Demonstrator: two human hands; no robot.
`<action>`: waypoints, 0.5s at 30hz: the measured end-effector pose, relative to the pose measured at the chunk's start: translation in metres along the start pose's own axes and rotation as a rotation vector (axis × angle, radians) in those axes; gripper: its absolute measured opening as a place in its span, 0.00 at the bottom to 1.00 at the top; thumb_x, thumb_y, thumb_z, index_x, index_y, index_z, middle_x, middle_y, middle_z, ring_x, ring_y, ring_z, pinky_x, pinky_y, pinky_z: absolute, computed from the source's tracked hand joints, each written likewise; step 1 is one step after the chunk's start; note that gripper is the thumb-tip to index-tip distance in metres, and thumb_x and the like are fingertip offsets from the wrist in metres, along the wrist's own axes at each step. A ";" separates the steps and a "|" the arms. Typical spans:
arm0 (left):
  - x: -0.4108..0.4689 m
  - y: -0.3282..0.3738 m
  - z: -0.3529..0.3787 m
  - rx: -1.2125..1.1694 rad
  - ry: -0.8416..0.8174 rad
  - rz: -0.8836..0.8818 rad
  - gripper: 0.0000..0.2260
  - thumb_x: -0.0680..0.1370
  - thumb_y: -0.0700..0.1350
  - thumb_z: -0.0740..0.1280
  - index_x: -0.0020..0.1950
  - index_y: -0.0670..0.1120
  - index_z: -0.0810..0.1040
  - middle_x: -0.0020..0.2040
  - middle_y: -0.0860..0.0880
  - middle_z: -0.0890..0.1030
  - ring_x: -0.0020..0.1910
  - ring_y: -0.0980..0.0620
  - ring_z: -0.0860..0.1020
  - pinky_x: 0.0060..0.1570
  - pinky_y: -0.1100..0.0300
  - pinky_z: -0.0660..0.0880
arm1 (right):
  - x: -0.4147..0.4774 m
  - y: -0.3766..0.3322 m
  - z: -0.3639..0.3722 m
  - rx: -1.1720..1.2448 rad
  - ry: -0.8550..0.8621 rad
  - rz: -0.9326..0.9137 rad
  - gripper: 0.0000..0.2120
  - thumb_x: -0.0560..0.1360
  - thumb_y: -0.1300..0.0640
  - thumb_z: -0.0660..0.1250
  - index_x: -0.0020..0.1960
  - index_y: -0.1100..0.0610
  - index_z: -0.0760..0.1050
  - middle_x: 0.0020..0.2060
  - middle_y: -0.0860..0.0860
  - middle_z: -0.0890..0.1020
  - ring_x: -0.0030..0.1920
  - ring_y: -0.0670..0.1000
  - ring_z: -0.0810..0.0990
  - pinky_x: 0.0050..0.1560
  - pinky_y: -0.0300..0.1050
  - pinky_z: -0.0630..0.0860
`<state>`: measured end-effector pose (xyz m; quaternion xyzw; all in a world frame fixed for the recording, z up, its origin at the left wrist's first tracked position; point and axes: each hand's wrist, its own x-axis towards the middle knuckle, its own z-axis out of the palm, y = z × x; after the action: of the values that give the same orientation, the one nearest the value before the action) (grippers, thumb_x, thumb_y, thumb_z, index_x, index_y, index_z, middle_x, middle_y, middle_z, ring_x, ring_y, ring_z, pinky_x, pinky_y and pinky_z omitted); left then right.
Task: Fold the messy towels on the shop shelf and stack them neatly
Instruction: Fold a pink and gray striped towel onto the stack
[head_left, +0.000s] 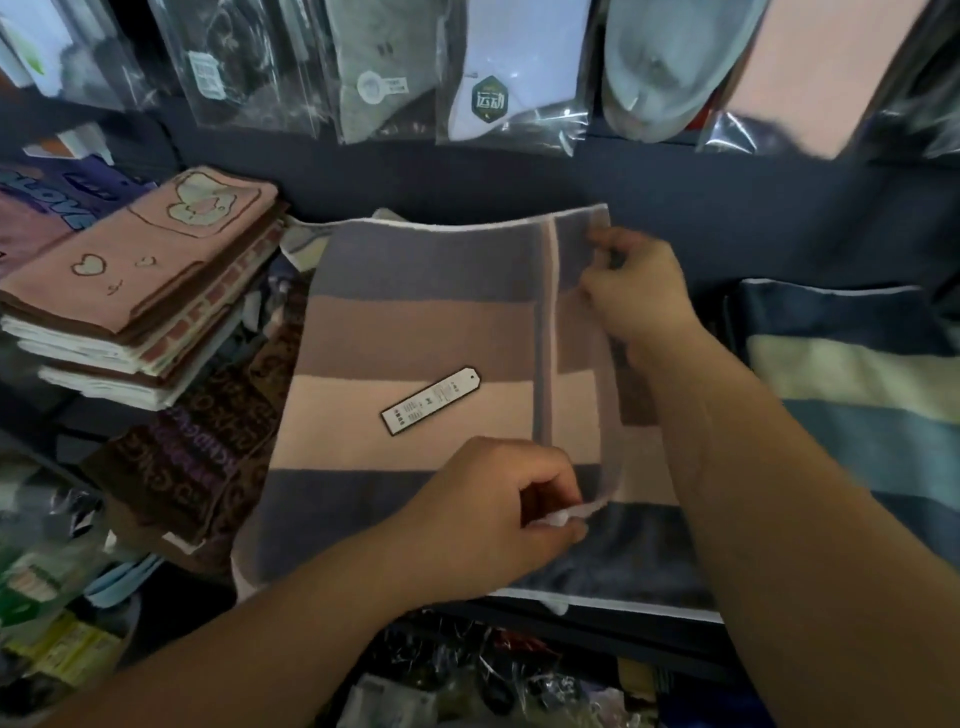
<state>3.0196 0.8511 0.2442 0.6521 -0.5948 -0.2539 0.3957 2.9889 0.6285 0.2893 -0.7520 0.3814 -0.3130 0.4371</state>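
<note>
A striped towel (415, 332) in grey, brown and peach bands lies spread on the shelf, a white paper tag (430, 401) resting on it. Its right portion is folded over along a vertical line. My left hand (493, 514) pinches the near corner of that folded flap. My right hand (636, 291) pinches the flap's far edge near the top right corner. A neat stack of folded towels (140, 291), topped by a pink one with a cartoon and hearts, stands at the left.
A blue, cream and teal striped towel (852, 384) lies at the right. A brown lettered towel (208, 452) lies rumpled under the stack's near side. Bagged socks and goods (483, 78) hang above the shelf. Packaged items (47, 597) fill the lower left.
</note>
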 end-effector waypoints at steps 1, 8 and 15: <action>0.004 -0.007 0.011 0.040 -0.024 -0.013 0.04 0.75 0.43 0.74 0.42 0.48 0.81 0.35 0.56 0.77 0.35 0.59 0.75 0.34 0.64 0.72 | -0.004 0.010 0.001 -0.043 -0.030 0.048 0.24 0.73 0.63 0.68 0.69 0.56 0.76 0.58 0.49 0.80 0.55 0.48 0.79 0.56 0.43 0.79; 0.014 -0.029 0.040 0.343 -0.136 0.105 0.07 0.74 0.53 0.70 0.43 0.50 0.77 0.37 0.59 0.72 0.37 0.57 0.73 0.37 0.56 0.73 | -0.035 0.065 0.019 -0.161 -0.187 0.117 0.20 0.76 0.62 0.69 0.68 0.60 0.77 0.60 0.55 0.83 0.60 0.52 0.81 0.60 0.39 0.73; 0.017 -0.027 0.026 0.112 -0.166 -0.048 0.07 0.72 0.39 0.72 0.45 0.50 0.84 0.33 0.60 0.78 0.33 0.61 0.77 0.33 0.69 0.70 | -0.037 0.061 0.014 0.000 -0.173 0.143 0.21 0.78 0.69 0.63 0.71 0.60 0.74 0.61 0.54 0.81 0.57 0.48 0.80 0.53 0.31 0.77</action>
<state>3.0176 0.8284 0.2098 0.6638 -0.6231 -0.2829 0.3018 2.9626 0.6459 0.2240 -0.7472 0.3948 -0.2149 0.4896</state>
